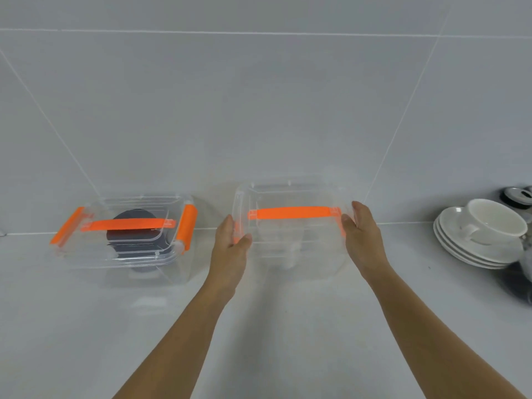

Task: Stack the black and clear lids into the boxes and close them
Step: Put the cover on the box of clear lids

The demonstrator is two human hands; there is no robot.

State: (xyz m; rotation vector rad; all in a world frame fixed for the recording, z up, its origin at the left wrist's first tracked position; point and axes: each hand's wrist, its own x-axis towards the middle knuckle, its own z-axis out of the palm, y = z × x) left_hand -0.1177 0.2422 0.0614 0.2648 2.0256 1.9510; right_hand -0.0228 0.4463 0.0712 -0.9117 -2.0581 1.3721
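Two clear boxes w/ orange handles sit on the desk (259,326), both against the tiled wall (259,110).

1. Right box (290,226): sits between both hands. Cover is on top; orange handle (293,212) runs across it, lying flat. Contents look like clear lids (283,240), but they are too faint to tell for sure.
2. Left hand (230,240): pressed flat against the left end of the right box, fingers straight and close together, thumb on the near side. An orange clip (236,233) shows partly under the fingers; clip position cannot be told.
3. Right hand (361,228): pressed against the right end of the same box, fingers extended, thumb toward the box. Orange clip at that end is mostly hidden.
4. Left box (126,234): well to the left of the left hand, apart from it. Cover on. Stack of black lids (135,234) inside. Both end clips (188,226) stand flipped outward, i.e. not latched.
5. Well to the right of the right hand: stack of white saucers (472,249) w/ a white cup (495,220) tilted on top.
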